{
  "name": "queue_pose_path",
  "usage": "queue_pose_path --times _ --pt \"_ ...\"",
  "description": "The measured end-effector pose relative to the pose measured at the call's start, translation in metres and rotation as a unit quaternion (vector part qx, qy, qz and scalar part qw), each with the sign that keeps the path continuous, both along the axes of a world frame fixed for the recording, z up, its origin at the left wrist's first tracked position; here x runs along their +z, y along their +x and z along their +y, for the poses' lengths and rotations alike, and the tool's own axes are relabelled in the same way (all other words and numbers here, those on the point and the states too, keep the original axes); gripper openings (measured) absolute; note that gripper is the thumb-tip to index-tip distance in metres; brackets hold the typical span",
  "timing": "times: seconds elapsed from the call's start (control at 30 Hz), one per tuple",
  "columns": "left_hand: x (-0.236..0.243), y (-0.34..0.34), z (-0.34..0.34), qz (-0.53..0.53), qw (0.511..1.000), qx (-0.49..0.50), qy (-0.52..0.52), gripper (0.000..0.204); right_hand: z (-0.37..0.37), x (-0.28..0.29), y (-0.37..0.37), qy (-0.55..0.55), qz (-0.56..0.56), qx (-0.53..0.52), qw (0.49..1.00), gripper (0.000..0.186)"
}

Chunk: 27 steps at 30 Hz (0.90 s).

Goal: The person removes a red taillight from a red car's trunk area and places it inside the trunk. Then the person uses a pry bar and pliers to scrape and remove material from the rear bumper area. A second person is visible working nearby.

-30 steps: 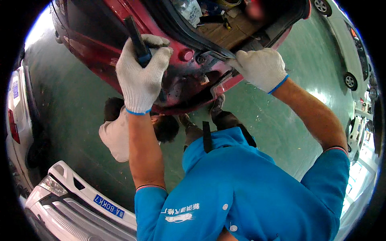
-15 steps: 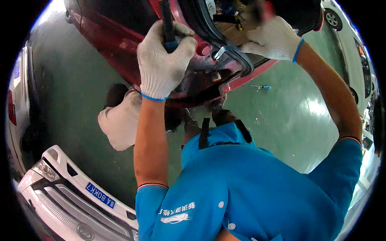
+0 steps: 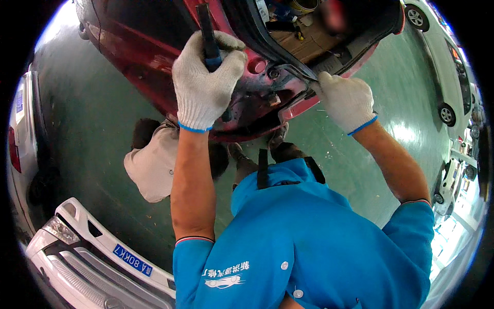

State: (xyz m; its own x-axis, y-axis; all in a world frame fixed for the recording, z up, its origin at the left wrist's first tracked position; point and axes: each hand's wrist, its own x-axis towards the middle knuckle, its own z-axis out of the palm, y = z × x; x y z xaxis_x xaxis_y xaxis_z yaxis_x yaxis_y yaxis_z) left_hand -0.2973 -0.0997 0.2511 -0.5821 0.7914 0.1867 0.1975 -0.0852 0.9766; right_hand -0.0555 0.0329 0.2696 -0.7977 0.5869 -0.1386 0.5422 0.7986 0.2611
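Note:
My left hand [image 3: 203,87], in a white knit glove with a blue cuff, is wrapped round a dark, flat bar-like tool [image 3: 205,28]. A blue part of this tool [image 3: 212,63] shows by the thumb; its exact kind is unclear. My right hand [image 3: 350,100], gloved alike, is closed at the lower corner of the red car's rear opening. Its fingertips pinch the black rubber seal [image 3: 293,61] there, and they partly hide it. Bare, scuffed metal of the red car [image 3: 257,82] lies between my hands, with a round red cap [image 3: 257,65] on it.
Inside the boot are brown cardboard [image 3: 309,44] and loose items. A person in a beige top [image 3: 154,167] is low beside the car, left of my forearm. A white front bumper [image 3: 98,232] lies at lower left. White cars [image 3: 453,72] stand at the right on green floor [image 3: 360,149].
My right hand has moved down from over the boot opening to the corner of the seal. A silvery strip near that corner is out of sight. My left hand keeps its hold, shifted slightly left.

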Motion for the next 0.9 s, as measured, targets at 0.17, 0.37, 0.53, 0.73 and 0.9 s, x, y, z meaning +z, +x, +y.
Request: queue_pose_path --times 0.17,0.37,0.53,0.73,0.9 --pt "-0.003 -0.002 -0.003 -0.010 1.000 -0.011 0.016 0.017 -0.008 -0.001 -0.009 -0.025 0.022 -0.012 0.999 0.030" --pt "-0.003 -0.003 -0.003 -0.008 1.000 -0.016 0.012 0.016 0.010 0.012 -0.011 -0.026 -0.024 0.053 0.998 0.034" --pt "-0.002 -0.003 -0.003 0.003 1.000 -0.008 0.000 0.017 0.013 0.019 -0.021 -0.032 -0.086 0.049 0.995 0.036" --pt "0.001 0.001 -0.004 0.013 1.000 0.004 -0.019 0.017 0.022 0.021 -0.027 -0.041 -0.121 0.062 0.990 0.042" --pt "-0.002 0.004 -0.002 -0.044 0.998 0.034 0.025 0.020 0.048 0.023 -0.035 -0.062 -0.156 0.132 0.977 0.046"
